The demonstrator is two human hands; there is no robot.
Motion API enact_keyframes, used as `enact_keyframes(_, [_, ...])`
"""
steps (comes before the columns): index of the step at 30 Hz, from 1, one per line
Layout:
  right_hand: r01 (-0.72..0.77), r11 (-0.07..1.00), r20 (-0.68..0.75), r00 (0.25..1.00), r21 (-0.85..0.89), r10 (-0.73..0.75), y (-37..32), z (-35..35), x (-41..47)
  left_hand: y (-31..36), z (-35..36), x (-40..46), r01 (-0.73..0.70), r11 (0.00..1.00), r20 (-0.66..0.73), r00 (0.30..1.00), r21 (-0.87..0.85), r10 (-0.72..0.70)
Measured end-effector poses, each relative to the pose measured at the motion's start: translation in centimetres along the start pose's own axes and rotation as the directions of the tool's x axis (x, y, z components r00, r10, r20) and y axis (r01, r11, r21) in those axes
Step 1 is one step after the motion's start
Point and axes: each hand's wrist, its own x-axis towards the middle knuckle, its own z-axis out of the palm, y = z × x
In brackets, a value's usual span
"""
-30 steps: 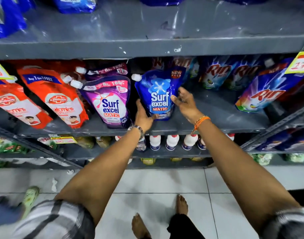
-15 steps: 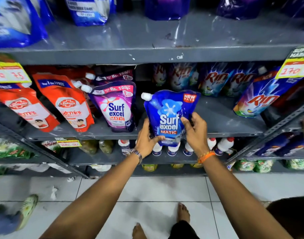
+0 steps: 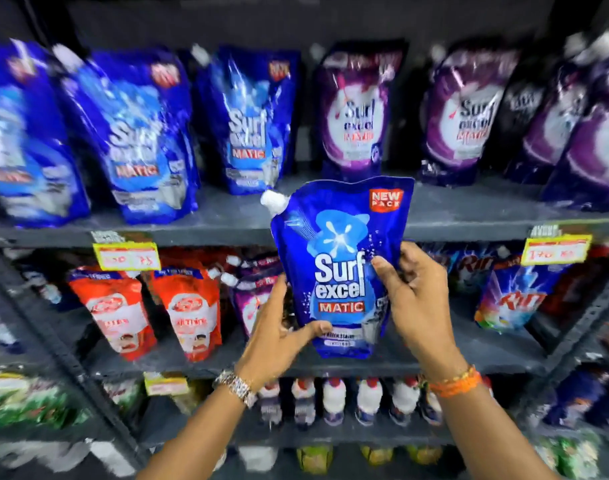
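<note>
- Blue Surf Excel pouch (image 3: 341,268): a second ago it stood on the middle shelf (image 3: 486,351) with my palms at its sides. Now it hangs upright in the air, clear of that shelf, its top edge overlapping the front of the upper shelf (image 3: 469,209).
- Left hand (image 3: 275,337): fingers behind the pouch's lower left side, thumb curled across its bottom front; it grips the pouch.
- Right hand (image 3: 417,303): fingers wrapped behind the right edge, thumb pressed on the printed face; it also grips the pouch.
- My view has tilted upward, so the upper row now shows.
- Meaning: the lift-off is done. The pouch appears bound for the upper shelf, where matching blue pouches (image 3: 251,123) stand.
- White cap (image 3: 273,200): at the pouch's top left corner, pointing up and left, level with the upper shelf's front edge.
- Purple pouches (image 3: 358,112): they stand right of the blue ones, directly behind the held pouch's top.
- In the way: the upper shelf's front edge, which the base must clear, and a closely packed row. Only a narrow gap shows between blue and purple.
- Middle shelf, left: red pouches (image 3: 189,313) and a purple pouch (image 3: 251,299) just behind my left hand.
- Middle shelf, right: Rin pouch (image 3: 514,299).
- Yellow price tags (image 3: 126,256) hang on the upper shelf's edge.
- White bottles (image 3: 334,396) line the lower shelf.
</note>
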Motion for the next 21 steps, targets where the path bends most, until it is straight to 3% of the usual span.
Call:
enact_keyframes(4, [0.129,0.991,0.031,0.991,0.027,-0.130,-5.3,3.1,4.6,5.9,-4.1,2.8,-0.138,0.989,-0.032,0.990,0.048,0.139])
enact_keyframes(8, [0.212,0.977,0.058,0.975,0.022,-0.213,-7.9,6.6,9.6,9.8,-7.9,6.5,-0.173,0.985,-0.046,0.984,0.022,0.174])
enact_keyframes(21, [0.189,0.972,0.089,0.980,-0.143,-0.177,-7.0,13.3,17.1,9.6,-12.5,14.7,-0.003,1.000,-0.093,0.996,0.012,0.004])
